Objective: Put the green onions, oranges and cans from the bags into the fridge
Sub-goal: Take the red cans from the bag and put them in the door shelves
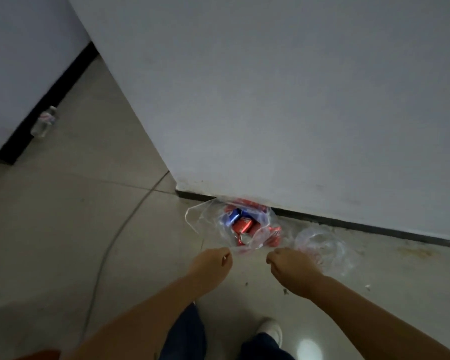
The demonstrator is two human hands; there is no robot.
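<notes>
While both arms reach down toward the pale glossy tiled floor (pixel 63 229), the left hand (pixel 213 261) and the right hand (pixel 289 263) each pinch the near rim of a thin, crinkled clear plastic bag (pixel 244 227), with the fingers (pixel 225 257) curled around the film. Just beyond the fingers, inside the bag's mouth, lie several cylindrical metal cans (pixel 242 226), shiny red ones with one blue one (pixel 233 216) among them, their surfaces blurred by the wrinkled plastic. The bag sits on the floor against the dark skirting strip at the foot of a matte white wall (pixel 296 100). Beside the right hand's fingers, on their outer side, a second clear plastic bag (pixel 320 245) lies crumpled and flattened; its contents cannot be made out. Far beyond the left hand's fingers, a clear plastic bottle (pixel 45 123) stands by another white wall. A thin pale cable (pixel 115 237) curves across the tiles, well outside the left hand's fingers. Small dark crumbs speckle the floor near the right wrist.
</notes>
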